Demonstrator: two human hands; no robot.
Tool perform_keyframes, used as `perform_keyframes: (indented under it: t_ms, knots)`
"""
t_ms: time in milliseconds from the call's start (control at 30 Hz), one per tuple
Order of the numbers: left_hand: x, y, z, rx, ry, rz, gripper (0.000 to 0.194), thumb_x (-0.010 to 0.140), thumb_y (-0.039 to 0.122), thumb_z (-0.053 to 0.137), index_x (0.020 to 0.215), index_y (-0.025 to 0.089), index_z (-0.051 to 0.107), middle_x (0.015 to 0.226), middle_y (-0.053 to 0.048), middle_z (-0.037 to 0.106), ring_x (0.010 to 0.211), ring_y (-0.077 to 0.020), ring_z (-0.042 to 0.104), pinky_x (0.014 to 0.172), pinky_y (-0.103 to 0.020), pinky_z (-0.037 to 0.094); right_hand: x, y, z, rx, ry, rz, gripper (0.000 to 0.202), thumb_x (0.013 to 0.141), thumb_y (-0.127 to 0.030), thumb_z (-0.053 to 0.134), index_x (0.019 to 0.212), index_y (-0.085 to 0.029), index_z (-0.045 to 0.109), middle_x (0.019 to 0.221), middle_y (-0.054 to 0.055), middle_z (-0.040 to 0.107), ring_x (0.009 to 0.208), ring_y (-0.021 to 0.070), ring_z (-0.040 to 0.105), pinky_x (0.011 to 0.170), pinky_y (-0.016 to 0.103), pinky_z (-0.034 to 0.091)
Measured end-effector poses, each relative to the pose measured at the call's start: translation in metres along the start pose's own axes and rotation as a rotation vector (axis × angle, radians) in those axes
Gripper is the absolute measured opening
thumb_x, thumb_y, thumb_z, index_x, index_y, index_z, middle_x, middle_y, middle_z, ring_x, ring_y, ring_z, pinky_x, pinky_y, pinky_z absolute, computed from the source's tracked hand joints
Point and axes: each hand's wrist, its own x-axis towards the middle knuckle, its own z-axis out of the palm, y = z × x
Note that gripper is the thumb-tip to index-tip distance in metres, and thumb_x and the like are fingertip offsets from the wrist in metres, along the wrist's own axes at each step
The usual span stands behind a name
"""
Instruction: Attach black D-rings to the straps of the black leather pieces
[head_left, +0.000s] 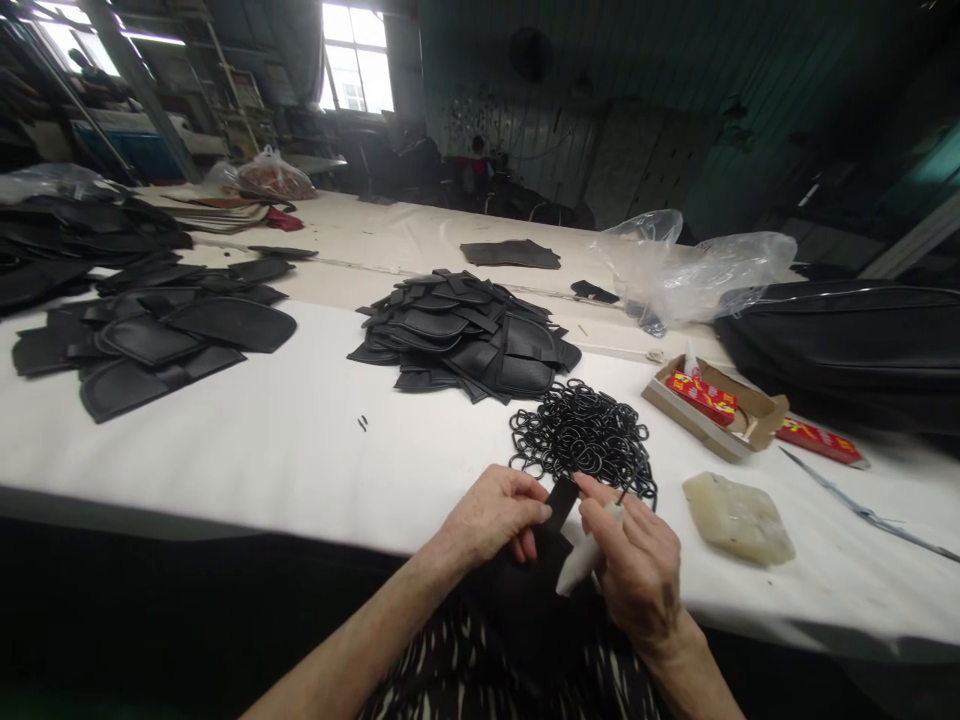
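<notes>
In the head view, my left hand (pixel 501 515) pinches the edge of a black leather piece (pixel 525 600) near its narrow strap end (pixel 562 498). That piece hangs over my lap at the table's front edge. My right hand (pixel 636 545) is closed around a small white bottle (pixel 579 566), perhaps of glue, while its thumb and forefinger are at the strap's tip. Just beyond the fingers lies a heap of black D-rings (pixel 585 432). Behind it rises a pile of black leather pieces with straps (pixel 469 335).
On the right are a cardboard box (pixel 701 425) with red packets (pixel 703 396), a yellowish translucent block (pixel 739 520) and a thin pointed blade-like tool (pixel 862 510). More leather pieces (pixel 165 335) lie left. A clear plastic bag (pixel 705 270) and a large black bag (pixel 847 340) stand behind.
</notes>
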Motion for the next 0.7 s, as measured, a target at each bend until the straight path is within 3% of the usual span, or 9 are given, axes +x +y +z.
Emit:
perform_keyframes:
  t_ms: [333, 700]
  knots:
    - [0.0, 0.001, -0.003, -0.055, -0.03, -0.007, 0.005, 0.062, 0.021, 0.055, 0.062, 0.016, 0.056, 0.033, 0.005, 0.048, 0.03, -0.0096, 0.043, 0.039, -0.02, 0.036, 0.003, -0.004, -0.005, -0.012, -0.017, -0.049, 0.017, 0.086, -0.006, 0.045, 0.092, -0.015, 0.057, 0.098, 0.021, 0.069, 0.09, 0.0276, 0.066, 0.07, 0.04, 0.054]
    - [-0.002, -0.007, -0.003, -0.166, -0.013, 0.094, 0.011, 0.067, 0.026, 0.057, 0.071, 0.016, 0.053, 0.042, 0.004, 0.054, 0.037, -0.0089, 0.049, 0.045, -0.019, 0.039, 0.01, -0.013, 0.001, 0.008, -0.023, -0.121, 0.015, 0.084, -0.004, 0.045, 0.086, -0.013, 0.057, 0.089, 0.021, 0.069, 0.083, 0.0261, 0.066, 0.066, 0.037, 0.053]
